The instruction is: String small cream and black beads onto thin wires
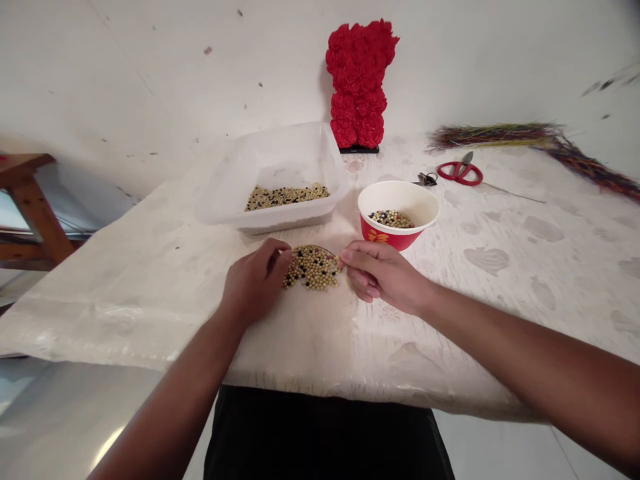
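Observation:
A loose pile of small round beads [316, 268], mostly yellowish with some black ones, lies on the table between my hands. My left hand [257, 277] is closed at the pile's left edge, thumb and fingers curled together. At the right edge my right hand [381, 272] pinches a thin wire [326, 251] between thumb and forefinger. This wire arches over the far side of the pile towards my left fingers, where its end is hidden. Just beyond my right hand stands a red and white paper bowl [399, 200] with more beads inside.
A translucent plastic tub [295, 217] holding beads stands behind the pile. Red-handled scissors [460, 173], keys [426, 179] and a bundle of coloured wires [500, 136] lie at the back right. A red rose figure [357, 83] stands by the wall.

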A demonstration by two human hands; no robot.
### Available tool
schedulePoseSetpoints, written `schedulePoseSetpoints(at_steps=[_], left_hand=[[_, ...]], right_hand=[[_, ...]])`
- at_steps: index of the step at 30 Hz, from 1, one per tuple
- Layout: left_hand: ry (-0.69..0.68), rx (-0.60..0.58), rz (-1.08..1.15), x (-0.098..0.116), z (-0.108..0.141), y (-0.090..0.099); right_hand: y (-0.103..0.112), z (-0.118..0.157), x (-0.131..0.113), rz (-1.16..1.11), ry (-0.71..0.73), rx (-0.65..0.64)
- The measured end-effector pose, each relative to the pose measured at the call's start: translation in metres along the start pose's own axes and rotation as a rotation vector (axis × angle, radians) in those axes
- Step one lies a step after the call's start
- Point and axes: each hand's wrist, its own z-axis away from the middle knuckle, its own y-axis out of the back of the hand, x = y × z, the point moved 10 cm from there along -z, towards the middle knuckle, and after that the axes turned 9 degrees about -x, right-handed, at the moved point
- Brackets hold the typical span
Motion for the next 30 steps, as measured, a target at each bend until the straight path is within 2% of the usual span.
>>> schedulePoseSetpoints(at_steps=[2, 5, 11, 20, 23, 26, 28, 30], left_hand=[[0.008, 0.06, 0.15, -0.008, 0.001, 0.007], [0.013, 0.126, 0.169, -0.01, 0.004, 0.015], [-0.058, 0.036, 0.185, 0.004, 0.006, 0.009], [-0.189, 0.018, 0.522, 0.011, 0.012, 0.007], [-0.178, 0.101, 0.477, 0.01, 0.014, 0.017], [-0.097, 0.213, 0.318, 0.003, 0.013, 0.027], [-0.025, 0.213, 0.189, -0.002, 0.01, 0.026], [-0.006, 0.154, 0.083, -0.001, 0.006, 0.02]], right_hand=[[0.0, 0.0, 0.0, 0.002, -0.002, 0.002], [0.001, 0.0, 0.0, 0.009, -0.004, 0.006], [0.001, -0.001, -0.001, 0.035, 0.001, 0.015], [0.0, 0.0, 0.0, 0.031, -0.007, 0.017], [-0.001, 0.0, 0.0, 0.027, -0.002, 0.011], [-0.001, 0.0, 0.001, 0.026, -0.008, 0.01], [0.0, 0.0, 0.0, 0.029, -0.009, 0.013], [-0.001, 0.001, -0.001, 0.034, -0.009, 0.014]])
